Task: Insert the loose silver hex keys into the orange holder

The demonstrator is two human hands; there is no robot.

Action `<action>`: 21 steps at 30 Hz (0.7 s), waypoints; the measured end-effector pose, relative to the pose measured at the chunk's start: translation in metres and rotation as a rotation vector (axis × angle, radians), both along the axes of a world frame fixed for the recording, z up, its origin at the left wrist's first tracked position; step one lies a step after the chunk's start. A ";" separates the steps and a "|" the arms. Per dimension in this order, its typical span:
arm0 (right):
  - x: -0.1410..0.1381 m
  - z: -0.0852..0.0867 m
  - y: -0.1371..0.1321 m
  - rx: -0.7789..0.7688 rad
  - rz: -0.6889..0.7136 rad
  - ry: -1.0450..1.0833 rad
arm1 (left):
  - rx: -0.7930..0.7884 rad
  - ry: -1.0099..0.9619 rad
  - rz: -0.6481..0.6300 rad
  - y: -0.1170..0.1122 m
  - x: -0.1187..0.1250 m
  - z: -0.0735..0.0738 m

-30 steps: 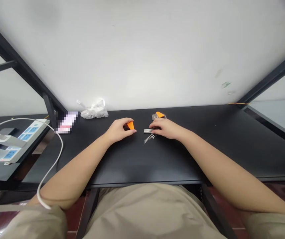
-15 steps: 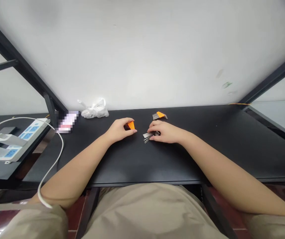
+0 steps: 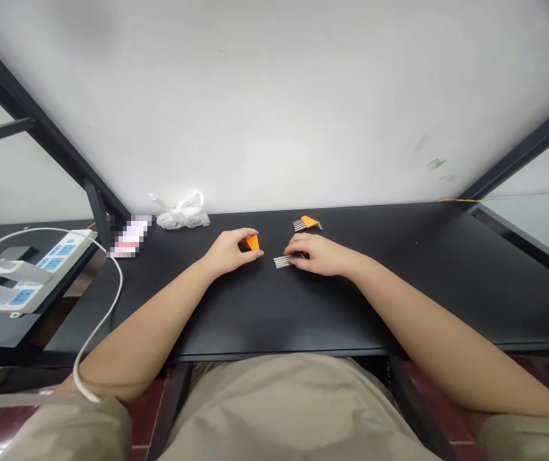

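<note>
Whereas the steel hex keys (image 3: 285, 261) had lain splayed in separate groups a second earlier, they now formed one tight parallel bundle, flat on the bench (image 3: 236, 314) near its middle. The right hand (image 3: 315, 253) had drawn them together and was pinching the bundle's right end, with fingers above and thumb at the near side; the tips projected left, toward the left hand (image 3: 230, 251) but not touching it. The left hand showed no evident change. Its fingers were curled closely around an orange plastic holder (image 3: 252, 242), a corner of which showed beyond them. A second orange holder (image 3: 310, 221), fanned with steel keys (image 3: 299, 225), lay apart from the hands toward the bench's far edge.

Along that edge, further left, lay a white plastic bag (image 3: 183, 216) and a pixelated object (image 3: 129, 235), too obscured to identify. Beyond the bench's left end sat a white power strip (image 3: 66, 253) with blue sockets, its white cable (image 3: 114, 282) running down beside the left forearm. A white wall (image 3: 274, 96) rose behind the bench.
</note>
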State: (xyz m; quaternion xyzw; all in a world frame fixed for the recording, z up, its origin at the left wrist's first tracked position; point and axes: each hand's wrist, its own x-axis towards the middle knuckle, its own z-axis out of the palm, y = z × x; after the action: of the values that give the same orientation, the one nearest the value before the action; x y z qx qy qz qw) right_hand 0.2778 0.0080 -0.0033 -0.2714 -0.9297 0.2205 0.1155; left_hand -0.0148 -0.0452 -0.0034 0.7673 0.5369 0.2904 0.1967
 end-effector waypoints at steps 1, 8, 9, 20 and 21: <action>0.001 0.000 0.002 0.011 -0.036 0.007 | 0.000 -0.001 -0.002 0.000 0.000 0.000; 0.011 -0.006 0.018 0.033 -0.155 -0.022 | -0.004 0.013 -0.022 0.000 0.000 -0.001; 0.012 -0.006 0.018 0.036 -0.159 -0.018 | 0.000 0.011 -0.027 0.000 0.000 -0.001; 0.013 -0.006 0.018 0.064 -0.192 -0.105 | -0.023 0.106 0.010 0.001 0.002 0.002; 0.015 -0.007 0.020 0.074 -0.228 -0.126 | -0.022 0.102 0.017 0.001 0.003 0.002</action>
State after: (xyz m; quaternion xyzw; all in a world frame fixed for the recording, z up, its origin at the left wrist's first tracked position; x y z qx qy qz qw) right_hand 0.2926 0.0280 -0.0105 -0.3842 -0.9058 0.1541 0.0910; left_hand -0.0119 -0.0441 -0.0013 0.7743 0.5559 0.2466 0.1749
